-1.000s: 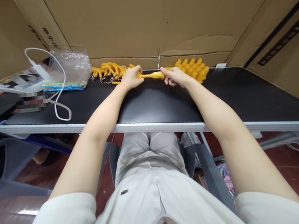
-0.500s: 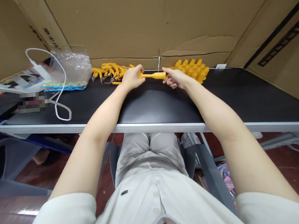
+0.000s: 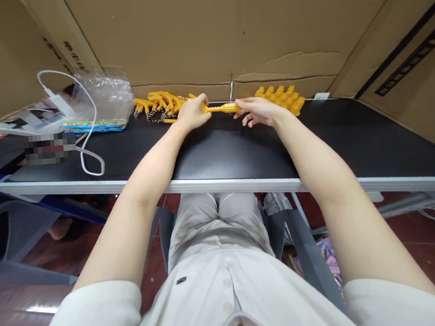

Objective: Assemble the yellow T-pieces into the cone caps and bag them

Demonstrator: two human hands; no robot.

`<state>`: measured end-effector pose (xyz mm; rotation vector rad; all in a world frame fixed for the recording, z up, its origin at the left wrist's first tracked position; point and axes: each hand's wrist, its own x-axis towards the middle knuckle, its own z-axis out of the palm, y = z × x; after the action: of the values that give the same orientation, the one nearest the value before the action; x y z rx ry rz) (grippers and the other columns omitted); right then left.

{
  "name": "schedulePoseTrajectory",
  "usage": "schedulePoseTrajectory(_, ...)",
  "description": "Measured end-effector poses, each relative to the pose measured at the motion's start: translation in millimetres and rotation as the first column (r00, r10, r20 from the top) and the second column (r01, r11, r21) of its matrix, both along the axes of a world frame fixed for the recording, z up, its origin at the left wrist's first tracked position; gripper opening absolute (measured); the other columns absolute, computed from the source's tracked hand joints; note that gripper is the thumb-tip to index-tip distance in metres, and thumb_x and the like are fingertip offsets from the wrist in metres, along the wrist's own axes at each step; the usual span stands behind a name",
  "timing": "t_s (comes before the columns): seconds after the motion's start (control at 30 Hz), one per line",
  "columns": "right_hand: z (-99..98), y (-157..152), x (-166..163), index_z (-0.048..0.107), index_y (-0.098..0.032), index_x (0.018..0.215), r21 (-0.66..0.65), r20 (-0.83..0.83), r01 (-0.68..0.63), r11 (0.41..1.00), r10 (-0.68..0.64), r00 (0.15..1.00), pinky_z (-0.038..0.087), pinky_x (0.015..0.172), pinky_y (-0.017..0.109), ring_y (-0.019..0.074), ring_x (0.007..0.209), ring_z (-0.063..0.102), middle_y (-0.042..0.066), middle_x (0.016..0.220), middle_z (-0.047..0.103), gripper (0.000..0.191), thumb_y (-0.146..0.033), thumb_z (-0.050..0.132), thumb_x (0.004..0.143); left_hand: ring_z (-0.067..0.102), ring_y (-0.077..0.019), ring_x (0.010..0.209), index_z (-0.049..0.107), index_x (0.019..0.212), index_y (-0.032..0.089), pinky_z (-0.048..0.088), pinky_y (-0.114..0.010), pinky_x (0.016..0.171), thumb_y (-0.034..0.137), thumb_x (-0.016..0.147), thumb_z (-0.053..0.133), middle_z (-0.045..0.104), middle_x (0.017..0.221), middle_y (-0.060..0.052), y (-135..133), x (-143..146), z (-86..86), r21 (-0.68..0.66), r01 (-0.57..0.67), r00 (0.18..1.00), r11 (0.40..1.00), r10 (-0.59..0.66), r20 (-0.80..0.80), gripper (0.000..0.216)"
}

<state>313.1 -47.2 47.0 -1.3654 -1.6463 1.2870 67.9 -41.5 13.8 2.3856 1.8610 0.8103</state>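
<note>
Behind everything, the brown cardboard (image 3: 175, 29) spans ten to two o'clock, closing off the back of my black tabletop (image 3: 232, 151), perhaps so that small parts cannot roll off there. Toward ten o'clock lies a clear plastic bag (image 3: 105, 94), with brightly printed packets (image 3: 96, 126) along its near edge. Near eleven o'clock, a heap of branching yellow pieces (image 3: 168, 100) sits just beside my left hand, close enough, I judge, to reach without stretching. At about two o'clock, partly behind my right hand, the knobbed yellow pieces (image 3: 282, 99) stand packed in neat rows, which probably makes them easy to take singly.

My left hand (image 3: 193, 113) reaches to twelve o'clock, thumb and fingers clamped on one end of a ridged yellow shaft (image 3: 216, 109), likely to keep it from turning. My right hand (image 3: 260, 111) comes in from the three o'clock side. Its thumb and forefinger meet the far end of the fluted yellow sleeve (image 3: 229, 108) on that shaft; I cannot tell how firmly they press. The other fingers hang loosely apart, presumably to stay clear. Smallest, thin metal spirals (image 3: 156, 118) trail from the heap's near side.
</note>
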Motion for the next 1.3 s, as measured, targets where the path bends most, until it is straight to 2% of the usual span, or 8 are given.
schedulePoseTrajectory(0.07,0.3,-1.6,-0.1,0.065,-0.020,0.106,0.035,-0.008,0.024,0.999,-0.024,1.000,0.047,0.045,0.018,0.0089,0.049,0.061,0.002,0.083,0.079,0.028,-0.034,0.089,0.106,0.072,-0.0366,0.129,0.072,0.142,0.025,0.056,-0.046,0.117,0.028,0.092,0.070,0.081,0.124,-0.012,0.0,-0.8,-0.1,-0.004,-0.010,1.000,1.000,0.010,-0.009,0.050)
schedulePoseTrajectory(0.13,-0.6,-2.6,-1.1,0.065,-0.019,0.103,0.037,-0.007,0.026,0.999,-0.026,1.000,0.045,0.044,0.017,0.0078,0.048,0.060,0.002,0.081,0.080,0.024,-0.027,0.086,0.108,0.072,-0.0373,0.129,0.073,0.142,0.025,0.056,-0.046,0.117,0.029,0.092,0.071,0.080,0.125,-0.013,-0.7,-1.4,0.2,-0.008,-0.021,1.000,1.000,0.021,-0.024,0.050)
schedulePoseTrajectory(0.3,-4.2,-2.9,-4.4,0.065,-0.018,0.098,0.029,-0.025,0.018,0.999,-0.017,1.000,0.042,0.042,0.019,0.0092,0.043,0.057,0.006,0.075,0.080,0.037,-0.046,0.088,0.107,0.071,-0.0376,0.129,0.073,0.144,0.025,0.055,-0.046,0.117,0.029,0.092,0.070,0.080,0.126,-0.013,-1.7,-2.7,0.4,-0.003,-0.019,0.999,1.000,0.019,-0.035,0.052)
schedulePoseTrajectory(0.57,-8.5,0.8,-8.9,0.065,-0.019,0.102,0.053,-0.025,0.044,0.998,-0.043,0.999,0.038,0.038,0.017,0.0091,0.038,0.054,0.005,0.067,0.076,0.047,-0.061,0.085,0.106,0.071,-0.0384,0.129,0.074,0.145,0.024,0.055,-0.047,0.117,0.029,0.090,0.069,0.080,0.123,-0.014,-4.9,-1.7,2.8,-0.008,-0.025,0.998,1.000,0.024,-0.052,0.055)
schedulePoseTrajectory(0.73,-8.9,3.1,-8.0,0.066,-0.018,0.098,0.036,-0.030,0.063,0.997,-0.062,0.998,0.036,0.037,0.018,0.0095,0.037,0.052,0.007,0.064,0.074,0.048,-0.062,0.080,0.109,0.072,-0.0388,0.128,0.075,0.144,0.023,0.054,-0.048,0.117,0.028,0.091,0.069,0.080,0.124,-0.014,-6.8,-0.4,3.6,-0.001,-0.019,0.998,1.000,0.019,-0.059,0.053)
schedulePoseTrajectory(0.87,-10.4,5.3,-7.8,0.068,-0.018,0.103,0.027,-0.045,0.049,0.998,-0.048,0.998,0.038,0.037,0.019,0.0110,0.037,0.052,0.006,0.063,0.073,0.049,-0.065,0.081,0.107,0.072,-0.0389,0.129,0.074,0.145,0.023,0.054,-0.048,0.117,0.028,0.092,0.068,0.080,0.126,-0.015,-8.2,0.6,3.8,-0.009,-0.023,0.998,1.000,0.022,-0.058,0.053)
schedulePoseTrajectory(1.03,-14.8,7.1,-11.6,0.070,-0.017,0.109,-0.035,-0.041,0.096,0.995,-0.098,0.994,0.036,0.036,0.019,0.0121,0.036,0.047,0.008,0.060,0.071,0.048,-0.064,0.061,0.117,0.071,-0.0376,0.131,0.073,0.145,0.025,0.054,-0.047,0.117,0.027,0.091,0.067,0.081,0.131,-0.014,-7.9,-0.3,4.2,0.043,0.019,0.998,0.999,-0.016,-0.063,0.054)
schedulePoseTrajectory(1.3,-9.2,2.4,-13.8,0.069,-0.017,0.100,-0.106,0.010,0.133,0.985,-0.133,0.991,0.029,0.033,0.018,0.0099,0.032,0.040,0.005,0.052,0.063,0.053,-0.064,0.054,0.120,0.073,-0.0377,0.124,0.073,0.142,0.023,0.055,-0.046,0.110,0.027,0.090,0.068,0.080,0.123,-0.013,3.3,-3.6,-5.1,0.068,0.038,0.998,0.997,-0.034,-0.061,0.052)
